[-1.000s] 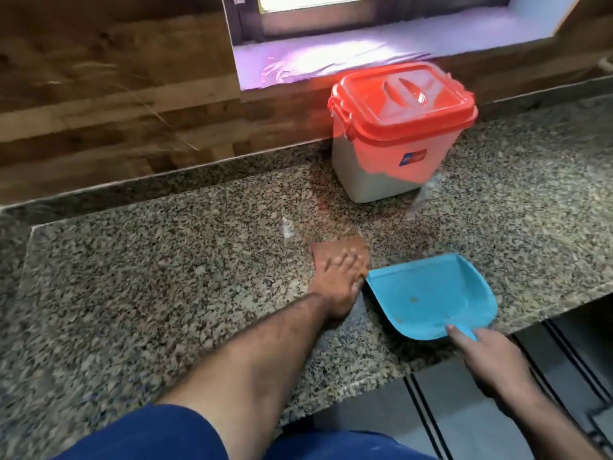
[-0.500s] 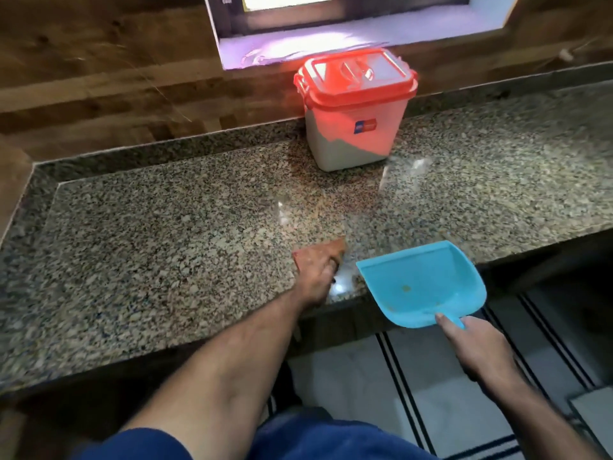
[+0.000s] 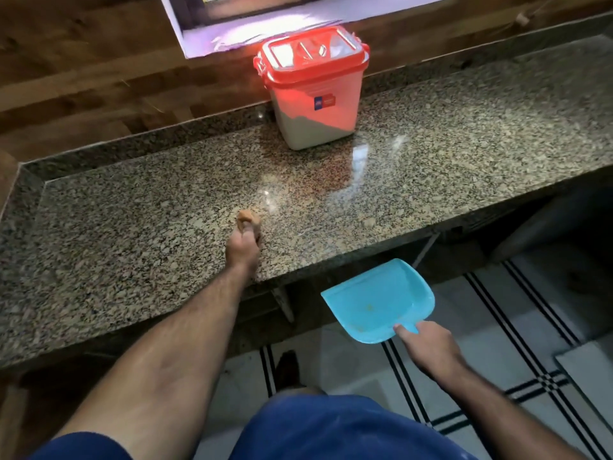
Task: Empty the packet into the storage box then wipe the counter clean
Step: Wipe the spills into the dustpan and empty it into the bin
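Note:
The storage box (image 3: 313,104) stands at the back of the granite counter (image 3: 132,227), its red lid closed, white contents filling the lower part. My left hand (image 3: 243,249) rests near the counter's front edge and grips a bunched brown cloth (image 3: 247,219), which sticks out past the fingers. My right hand (image 3: 428,350) holds the handle of a blue dustpan (image 3: 378,302), which hangs below and in front of the counter edge, over the floor. A few crumbs lie in the pan. No packet is in view.
A wooden wall and a window sill (image 3: 298,18) run behind the counter. The counter's front edge (image 3: 365,254) crosses the middle of the view. Below it lies a white tiled floor (image 3: 530,327) with black stripes.
The dustpan has dropped from counter level to below the front edge. My left hand has gone from pressing the cloth flat to bunching it in the fist. The view has pulled back.

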A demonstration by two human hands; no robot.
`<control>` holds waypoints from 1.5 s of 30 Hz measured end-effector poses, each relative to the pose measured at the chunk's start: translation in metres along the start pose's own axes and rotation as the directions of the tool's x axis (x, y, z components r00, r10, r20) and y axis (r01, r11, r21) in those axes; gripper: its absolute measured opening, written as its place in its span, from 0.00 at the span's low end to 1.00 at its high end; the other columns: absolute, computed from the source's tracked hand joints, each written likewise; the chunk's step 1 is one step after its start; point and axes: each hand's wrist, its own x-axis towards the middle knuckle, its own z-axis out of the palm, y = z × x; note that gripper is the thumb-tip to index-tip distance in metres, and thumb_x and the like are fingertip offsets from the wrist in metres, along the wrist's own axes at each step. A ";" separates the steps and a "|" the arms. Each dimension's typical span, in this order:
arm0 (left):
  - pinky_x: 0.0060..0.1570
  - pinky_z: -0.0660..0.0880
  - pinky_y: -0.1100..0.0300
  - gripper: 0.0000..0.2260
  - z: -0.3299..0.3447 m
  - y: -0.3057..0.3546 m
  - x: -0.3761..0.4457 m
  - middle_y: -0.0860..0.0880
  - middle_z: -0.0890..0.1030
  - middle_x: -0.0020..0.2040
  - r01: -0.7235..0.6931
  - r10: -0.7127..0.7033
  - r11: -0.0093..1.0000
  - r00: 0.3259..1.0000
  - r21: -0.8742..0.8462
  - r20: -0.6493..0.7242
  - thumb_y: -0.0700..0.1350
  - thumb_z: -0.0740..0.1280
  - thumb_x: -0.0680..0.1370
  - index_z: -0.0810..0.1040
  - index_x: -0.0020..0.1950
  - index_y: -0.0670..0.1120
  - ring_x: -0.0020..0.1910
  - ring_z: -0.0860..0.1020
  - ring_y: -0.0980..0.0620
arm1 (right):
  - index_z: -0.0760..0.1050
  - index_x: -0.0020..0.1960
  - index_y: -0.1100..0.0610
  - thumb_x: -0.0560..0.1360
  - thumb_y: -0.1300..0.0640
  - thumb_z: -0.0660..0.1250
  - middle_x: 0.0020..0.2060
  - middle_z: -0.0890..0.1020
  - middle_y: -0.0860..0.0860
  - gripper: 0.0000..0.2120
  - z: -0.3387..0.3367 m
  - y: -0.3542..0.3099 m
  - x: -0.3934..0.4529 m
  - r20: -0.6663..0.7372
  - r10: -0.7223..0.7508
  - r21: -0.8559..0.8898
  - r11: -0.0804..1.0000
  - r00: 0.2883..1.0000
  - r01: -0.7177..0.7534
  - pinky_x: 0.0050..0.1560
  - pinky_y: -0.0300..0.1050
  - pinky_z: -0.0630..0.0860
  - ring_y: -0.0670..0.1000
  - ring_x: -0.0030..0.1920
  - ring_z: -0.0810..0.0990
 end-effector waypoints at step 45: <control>0.33 0.70 0.73 0.14 0.141 0.012 -0.074 0.54 0.82 0.49 -0.457 0.326 0.798 0.876 0.392 0.357 0.45 0.57 0.89 0.80 0.49 0.54 0.40 0.78 0.58 | 0.77 0.48 0.56 0.83 0.38 0.64 0.45 0.83 0.55 0.20 -0.030 -0.048 0.057 0.045 0.005 -0.062 0.998 0.999 -0.002 0.43 0.47 0.78 0.60 0.49 0.86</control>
